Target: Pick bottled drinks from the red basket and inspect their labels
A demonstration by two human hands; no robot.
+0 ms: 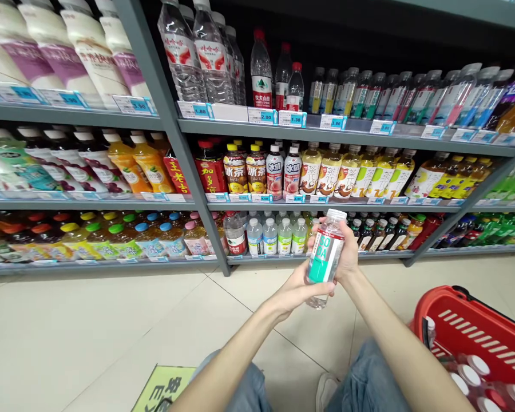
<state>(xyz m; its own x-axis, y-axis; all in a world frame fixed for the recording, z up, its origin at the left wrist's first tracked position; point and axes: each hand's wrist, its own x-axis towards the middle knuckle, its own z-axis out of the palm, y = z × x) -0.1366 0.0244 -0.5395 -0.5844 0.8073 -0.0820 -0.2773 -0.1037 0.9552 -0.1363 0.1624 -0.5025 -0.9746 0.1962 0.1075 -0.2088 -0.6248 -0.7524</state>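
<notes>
Drink-filled shelves (pixel 131 118) stand over a tiled floor (pixel 111 315); before the lowest front edge (pixel 266 259), a clear bottle (pixel 326 254) leans, long axis tipping rightward, clamped in both grips: left hand (pixel 298 290) around its lower end, right hand (pixel 348 254) higher behind.

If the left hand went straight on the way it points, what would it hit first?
The bottle, which the left hand already touches; past it likely comes the right hand, though depth is hard to judge here.
</notes>
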